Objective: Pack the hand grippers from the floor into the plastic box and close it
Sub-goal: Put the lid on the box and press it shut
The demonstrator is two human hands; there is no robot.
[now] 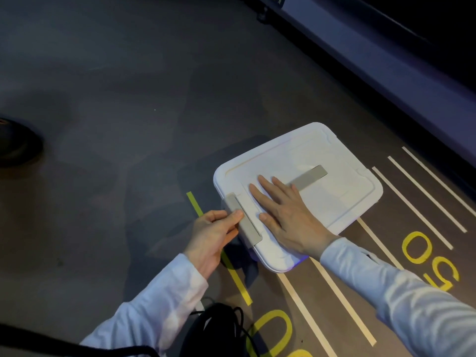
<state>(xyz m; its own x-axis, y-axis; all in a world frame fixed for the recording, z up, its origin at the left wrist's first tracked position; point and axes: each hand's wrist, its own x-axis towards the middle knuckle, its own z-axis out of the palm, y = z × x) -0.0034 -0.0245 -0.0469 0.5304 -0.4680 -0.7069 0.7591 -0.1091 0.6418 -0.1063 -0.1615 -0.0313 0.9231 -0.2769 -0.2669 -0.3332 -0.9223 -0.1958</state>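
Note:
A white plastic box [342, 186] stands on the floor with its white lid lying on top. A grey handle strip [310, 176] runs across the lid's middle. A grey latch [246, 221] sits along the lid's near-left edge. My left hand [212, 235] curls its fingers round that latch, thumb on top of it. My right hand [286, 215] lies flat on the lid, fingers straight and spread, pressing down. No hand grippers show on the floor; the box's inside is hidden by the lid.
Yellow and cream tape lines [332, 284] and yellow numerals [422, 248] mark the dark floor round the box. A black shoe [15, 145] sits at the far left. A black cable and dark object [213, 328] lie below. A dark raised platform edge [386, 60] runs at the upper right.

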